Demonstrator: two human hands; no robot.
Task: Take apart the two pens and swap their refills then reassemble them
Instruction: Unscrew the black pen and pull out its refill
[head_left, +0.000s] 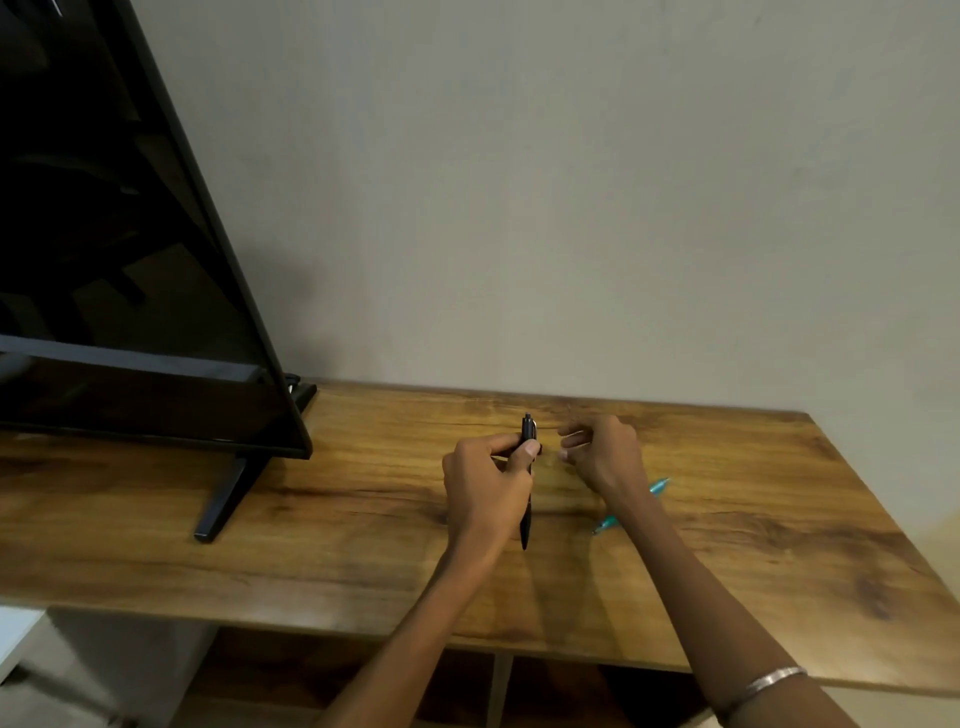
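Note:
My left hand (485, 480) grips a black pen (527, 519) upright over the wooden table (363, 519). Its clicker end points away from me and its tip points toward me, below my palm. My right hand (602, 452) hovers just to the right of the pen's top with fingers loosely curled and nothing visibly between them. A teal pen (657, 487) lies flat on the table under my right wrist. The forearm hides its middle, so only its two ends show.
A large black TV screen (130, 260) stands on the table's left part, with one stand foot (221, 499) reaching toward the front edge. A plain wall rises behind the table. Open shelf compartments (467, 686) show under the tabletop.

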